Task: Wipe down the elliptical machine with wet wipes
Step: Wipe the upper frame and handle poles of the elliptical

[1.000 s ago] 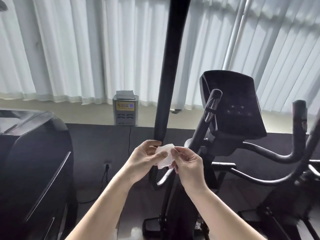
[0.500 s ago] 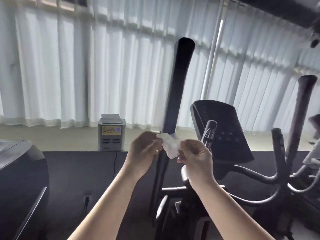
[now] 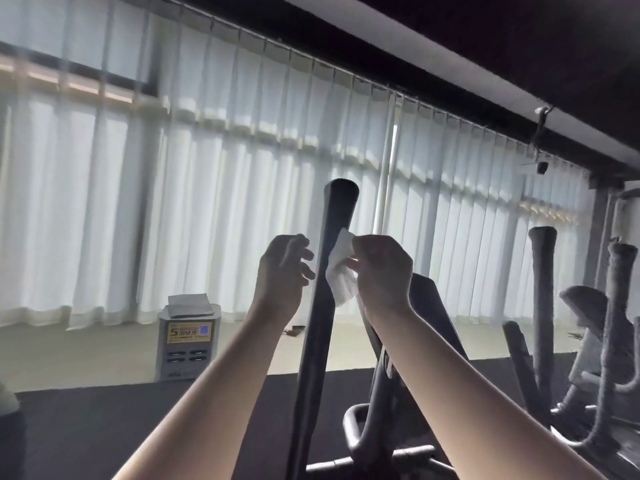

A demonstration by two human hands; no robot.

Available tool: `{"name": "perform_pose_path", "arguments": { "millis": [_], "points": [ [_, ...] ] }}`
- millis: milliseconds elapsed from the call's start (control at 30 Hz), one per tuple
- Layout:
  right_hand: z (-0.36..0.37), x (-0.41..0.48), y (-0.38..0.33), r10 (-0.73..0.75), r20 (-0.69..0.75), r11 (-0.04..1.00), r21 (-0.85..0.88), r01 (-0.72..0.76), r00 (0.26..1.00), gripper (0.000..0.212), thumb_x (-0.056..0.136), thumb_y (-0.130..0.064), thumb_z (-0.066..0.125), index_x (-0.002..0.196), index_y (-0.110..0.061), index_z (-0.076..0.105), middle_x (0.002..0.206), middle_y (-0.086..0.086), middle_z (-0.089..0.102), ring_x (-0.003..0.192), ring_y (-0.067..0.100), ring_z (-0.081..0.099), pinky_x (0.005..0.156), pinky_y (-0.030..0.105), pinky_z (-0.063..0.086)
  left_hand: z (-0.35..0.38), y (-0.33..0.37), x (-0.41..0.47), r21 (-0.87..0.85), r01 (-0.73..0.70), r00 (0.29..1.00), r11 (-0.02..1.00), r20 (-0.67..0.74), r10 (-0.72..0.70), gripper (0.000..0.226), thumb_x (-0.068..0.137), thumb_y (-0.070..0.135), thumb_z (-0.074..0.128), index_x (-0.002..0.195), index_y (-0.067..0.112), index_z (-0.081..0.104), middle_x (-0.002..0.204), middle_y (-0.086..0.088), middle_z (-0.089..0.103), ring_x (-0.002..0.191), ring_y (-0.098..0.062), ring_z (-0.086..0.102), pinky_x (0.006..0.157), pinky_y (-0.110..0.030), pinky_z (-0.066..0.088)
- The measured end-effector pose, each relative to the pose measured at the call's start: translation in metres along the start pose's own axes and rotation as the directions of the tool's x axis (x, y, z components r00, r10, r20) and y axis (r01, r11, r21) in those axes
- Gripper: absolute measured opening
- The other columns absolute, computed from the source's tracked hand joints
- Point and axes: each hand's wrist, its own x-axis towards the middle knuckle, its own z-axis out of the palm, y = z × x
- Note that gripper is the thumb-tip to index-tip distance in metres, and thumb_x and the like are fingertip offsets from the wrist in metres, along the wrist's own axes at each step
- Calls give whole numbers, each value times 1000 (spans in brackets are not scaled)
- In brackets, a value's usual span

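The black elliptical machine stands in front of me, its tall left handle bar [image 3: 322, 306] rising up the middle of the view. A white wet wipe [image 3: 341, 275] hangs against the upper part of that bar, pinched by my right hand [image 3: 381, 271]. To the left of the bar my left hand [image 3: 282, 271] is raised, fingers loosely curled and holding nothing, just apart from the wipe. The console [image 3: 433, 313] is mostly hidden behind my right forearm. The machine's right handle bar [image 3: 542, 306] stands at the right.
A grey power-bank charging box [image 3: 188, 344] sits on the pale sill at the left. White curtains [image 3: 173, 202] cover the window behind. More grey handle bars [image 3: 616, 341] of another machine crowd the far right. A dark shape [image 3: 10, 441] fills the lower left corner.
The view has tilted up. Both hands rose along the left handle bar toward its top. My left hand let go of the wipe, which now hangs from my right hand alone.
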Motion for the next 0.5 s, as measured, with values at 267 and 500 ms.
{"name": "perform_pose_path", "arguments": {
  "millis": [267,500],
  "points": [
    [5,10,0,-49,-12,984,-171,46,999,11,85,-12,64,79,-8,72,84,0,74,76,8,71,60,16,50,4,12,-16,414,-106,984,904,177,34,36,73,58,79,90,33,60,96,18,65,78,1,63,66,-26,47],
    [-1,13,-14,15,35,1000,21,-16,999,17,85,5,56,83,3,72,82,17,73,73,28,75,61,32,62,0,11,-15,544,-290,951,787,252,176,6,91,24,62,87,29,63,91,14,66,84,-5,63,78,-39,55]
  ]
}}
